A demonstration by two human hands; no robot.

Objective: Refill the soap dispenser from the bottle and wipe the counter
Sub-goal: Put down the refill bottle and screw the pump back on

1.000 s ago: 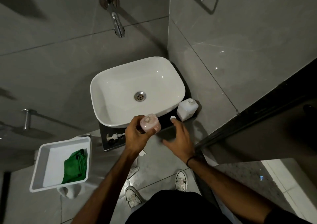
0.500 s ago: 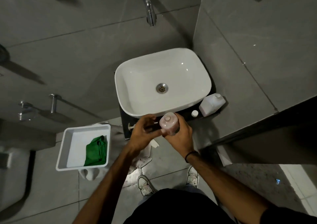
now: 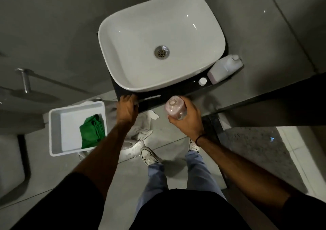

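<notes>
Holding the open soap dispenser (image 3: 176, 108) upright in right grip (image 3: 185, 118); left grip (image 3: 126, 107) closing at near-left bench (image 3: 176, 91) edge, contents hidden; refill bottle (image 3: 225, 68) far right.

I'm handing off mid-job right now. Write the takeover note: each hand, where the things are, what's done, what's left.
Right hand: closed around the pink soap dispenser, pump off, neck open, held just in front of the counter.
Left hand: at the counter's front left edge, where the pump was lying; what it grips is hidden.
Refill bottle: on the counter right of the sink, uncapped; its white cap lies beside it.
Green cloth: in the white tray, untouched.
Done: dispenser and bottle opened.
Left: pour, refit the pump, recap the bottle, wipe the counter.
</notes>
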